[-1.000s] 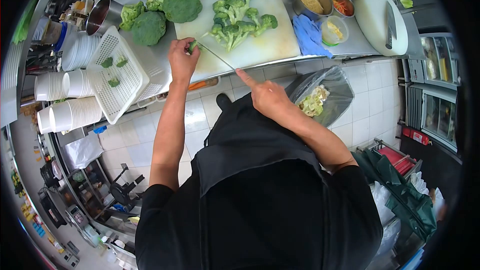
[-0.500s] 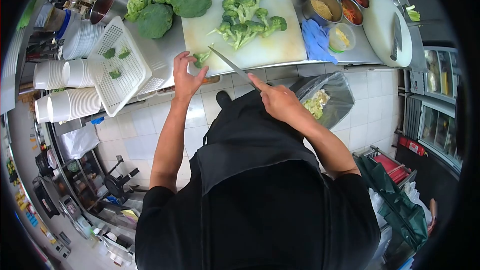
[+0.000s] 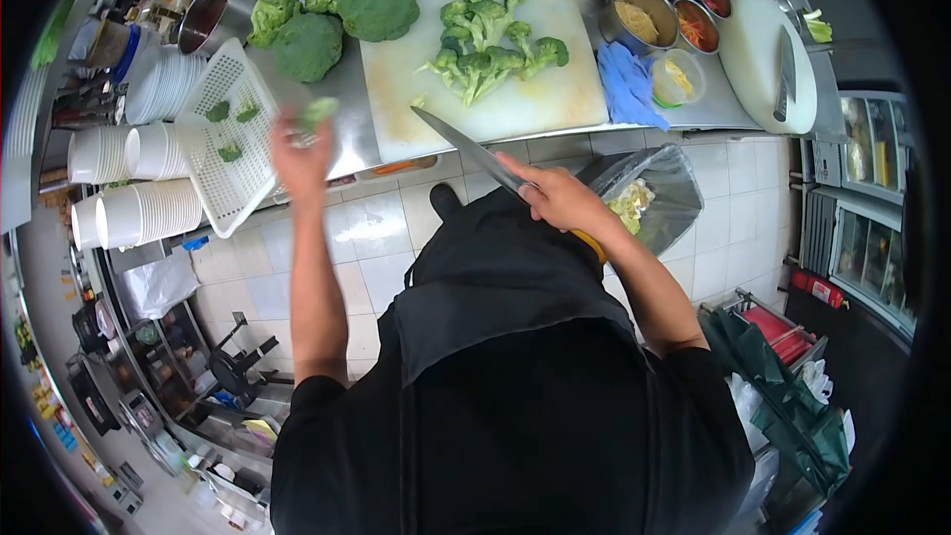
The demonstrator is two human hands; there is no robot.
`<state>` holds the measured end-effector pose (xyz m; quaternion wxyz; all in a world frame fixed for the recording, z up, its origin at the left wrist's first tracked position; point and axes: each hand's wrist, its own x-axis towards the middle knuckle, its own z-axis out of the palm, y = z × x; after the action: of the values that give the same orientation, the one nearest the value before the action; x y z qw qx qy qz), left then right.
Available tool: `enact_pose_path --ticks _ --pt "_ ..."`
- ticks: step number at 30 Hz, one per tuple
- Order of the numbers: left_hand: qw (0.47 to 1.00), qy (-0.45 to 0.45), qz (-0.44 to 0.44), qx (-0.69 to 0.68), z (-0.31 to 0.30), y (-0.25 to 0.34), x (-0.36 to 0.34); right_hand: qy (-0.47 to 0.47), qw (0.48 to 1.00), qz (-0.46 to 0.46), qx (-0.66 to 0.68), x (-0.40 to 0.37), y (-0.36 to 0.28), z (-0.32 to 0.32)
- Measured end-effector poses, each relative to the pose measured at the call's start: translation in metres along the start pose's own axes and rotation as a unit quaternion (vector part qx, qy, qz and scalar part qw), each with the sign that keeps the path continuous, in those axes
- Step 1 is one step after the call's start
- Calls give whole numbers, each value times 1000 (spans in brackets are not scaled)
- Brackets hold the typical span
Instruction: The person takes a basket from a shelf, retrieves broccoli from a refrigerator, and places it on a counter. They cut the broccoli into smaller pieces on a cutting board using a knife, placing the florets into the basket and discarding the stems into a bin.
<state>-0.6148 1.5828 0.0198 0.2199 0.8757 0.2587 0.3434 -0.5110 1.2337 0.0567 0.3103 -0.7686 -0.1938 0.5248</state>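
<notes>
My left hand (image 3: pixel 300 156) is blurred beside the white perforated basket (image 3: pixel 260 166), fingers pinching a small broccoli floret (image 3: pixel 319 110). The basket holds a few cut florets (image 3: pixel 229 124). My right hand (image 3: pixel 558 198) grips a long knife (image 3: pixel 466 147) whose blade points up-left over the front edge of the white cutting board (image 3: pixel 535 89). A pile of cut broccoli (image 3: pixel 485 45) lies on the board. Whole broccoli heads (image 3: pixel 337 10) sit on the steel counter to the board's left.
Stacks of white bowls and plates (image 3: pixel 134 178) stand left of the basket. Metal bowls of ingredients (image 3: pixel 654 0), a blue cloth (image 3: pixel 626 79) and a round board with a cleaver (image 3: pixel 768 50) lie to the right. A bag-lined bin (image 3: pixel 649 193) sits below the counter.
My left hand picked a floret off the board's front corner and swung left toward the basket. My right hand drew the knife slightly back from the board.
</notes>
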Motion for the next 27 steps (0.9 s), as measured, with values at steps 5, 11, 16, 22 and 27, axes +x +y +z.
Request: enact_pose_path --ticks 5,11,16,22,27 --pt "997 -26 79 5 -12 28 57 153 951 -245 -112 29 32 24" --pt "943 -321 60 -67 131 65 32 39 988 -137 -61 64 -17 29" --pt "956 -257 69 -124 152 56 23 47 994 -97 8 56 0 21" --pt "975 -167 30 -143 105 18 2 182 973 -107 -89 21 35 17" --pt "981 -113 50 -147 103 8 -26 177 970 -103 -131 -2 16 18"
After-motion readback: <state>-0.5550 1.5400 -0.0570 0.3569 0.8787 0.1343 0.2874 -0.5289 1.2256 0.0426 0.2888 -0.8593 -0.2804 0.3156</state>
